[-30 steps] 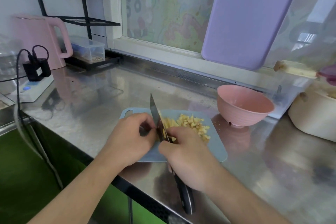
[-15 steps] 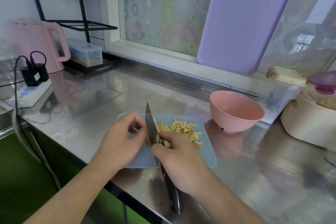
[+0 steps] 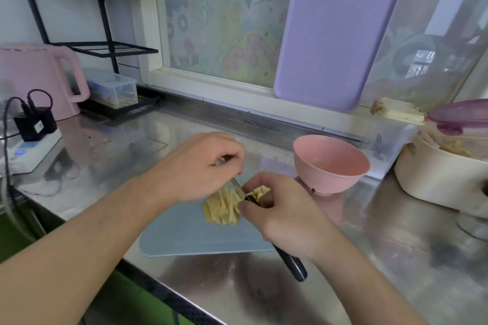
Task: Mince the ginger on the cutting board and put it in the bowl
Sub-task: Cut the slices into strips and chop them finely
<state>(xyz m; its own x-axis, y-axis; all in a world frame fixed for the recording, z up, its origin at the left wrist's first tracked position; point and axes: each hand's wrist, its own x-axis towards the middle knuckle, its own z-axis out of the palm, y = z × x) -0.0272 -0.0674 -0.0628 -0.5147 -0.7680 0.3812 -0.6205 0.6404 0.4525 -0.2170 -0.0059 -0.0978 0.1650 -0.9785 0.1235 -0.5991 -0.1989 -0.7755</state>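
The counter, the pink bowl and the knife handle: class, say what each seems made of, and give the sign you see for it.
Counter: likely stainless steel, brushed, since it shows blurred reflections of the bowl and rack.
Pink bowl: probably matte plastic or a fibre composite, with fine ridges outside and little gloss.
Knife handle: dark and glossy, perhaps plastic or lacquered wood; the look leaves this open.

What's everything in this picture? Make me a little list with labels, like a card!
place: steel kitchen counter by a window
board: blue cutting board
food: ginger in thin strips on the board, some cut smaller
tool: knife, black handle
right hand: grips the knife
left hand: fingers pinch the blade near its tip
bowl: pink bowl, beside the board, no ginger visible in it
nearby: pink kettle, purple board leaning on the window
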